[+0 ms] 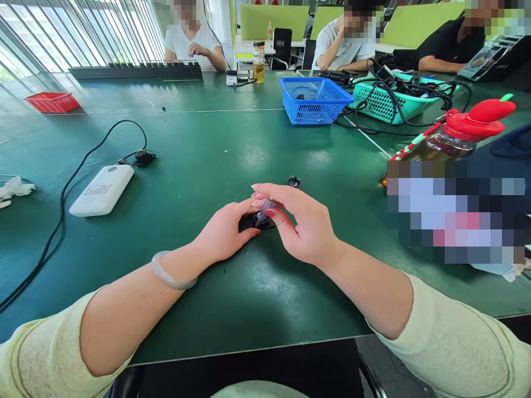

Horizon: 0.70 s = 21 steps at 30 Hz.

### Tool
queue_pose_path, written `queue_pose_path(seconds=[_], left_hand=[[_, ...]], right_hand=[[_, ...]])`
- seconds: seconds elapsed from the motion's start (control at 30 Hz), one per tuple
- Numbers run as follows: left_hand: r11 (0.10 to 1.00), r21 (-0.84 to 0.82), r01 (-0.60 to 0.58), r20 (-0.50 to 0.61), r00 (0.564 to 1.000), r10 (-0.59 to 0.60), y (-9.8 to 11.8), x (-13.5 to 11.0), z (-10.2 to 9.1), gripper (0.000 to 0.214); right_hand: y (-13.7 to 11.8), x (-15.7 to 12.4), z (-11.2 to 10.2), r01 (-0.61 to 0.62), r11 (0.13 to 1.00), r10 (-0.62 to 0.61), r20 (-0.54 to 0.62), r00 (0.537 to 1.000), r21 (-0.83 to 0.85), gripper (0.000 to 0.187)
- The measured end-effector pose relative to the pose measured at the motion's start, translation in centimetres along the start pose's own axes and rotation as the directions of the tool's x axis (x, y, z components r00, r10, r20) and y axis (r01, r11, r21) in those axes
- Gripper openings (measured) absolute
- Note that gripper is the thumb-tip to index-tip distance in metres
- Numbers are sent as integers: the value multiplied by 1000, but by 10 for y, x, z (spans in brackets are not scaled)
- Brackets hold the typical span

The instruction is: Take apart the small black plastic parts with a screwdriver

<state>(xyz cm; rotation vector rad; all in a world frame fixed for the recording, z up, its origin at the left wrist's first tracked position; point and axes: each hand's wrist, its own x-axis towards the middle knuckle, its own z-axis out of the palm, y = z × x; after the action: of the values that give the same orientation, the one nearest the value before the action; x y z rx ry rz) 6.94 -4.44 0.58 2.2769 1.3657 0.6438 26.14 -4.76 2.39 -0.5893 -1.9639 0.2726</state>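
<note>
My left hand [224, 232] rests on the green table [199, 166], its fingers closed on a small black part [251, 221] that it pins to the surface. My right hand [301, 224] pinches a small clear syringe-like tube [264, 210], tip pointing down onto the black part. A pale bangle [170, 273] sits on my left wrist. Another small black piece [294, 181] lies just beyond my right hand.
A white power bank [103, 189] with a black cable [62, 204] lies left. A blue basket [313, 99] and a teal basket [385, 99] of cables stand behind, a red-capped bottle [456, 135] right, a red tray [52, 101] far left. Three people sit at the far side.
</note>
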Motion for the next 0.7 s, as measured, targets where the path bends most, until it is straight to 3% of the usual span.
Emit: queue_pose_path(seconds=[0.1,0.2,0.33,0.7], left_hand=[[1000,-23,0,10,1000,0,-1,0,0,53],[998,-55,6,21,1000,-4,-2,0,0,63],[998,-56,23,27,999,-21,-2,-1,-1,63],[998,-60,29,33,999,-27,-1,-1,-1,63]], right_hand=[[3,-2,-1,-6,997,9,-31,999,72,43],[7,-4,-4,-21,990,41,-137,990,141,36],[13,-5,-7,-54,988,86,-220,972,144,29],[19,-4,-2,-121,978,141,-107,984,172,25]])
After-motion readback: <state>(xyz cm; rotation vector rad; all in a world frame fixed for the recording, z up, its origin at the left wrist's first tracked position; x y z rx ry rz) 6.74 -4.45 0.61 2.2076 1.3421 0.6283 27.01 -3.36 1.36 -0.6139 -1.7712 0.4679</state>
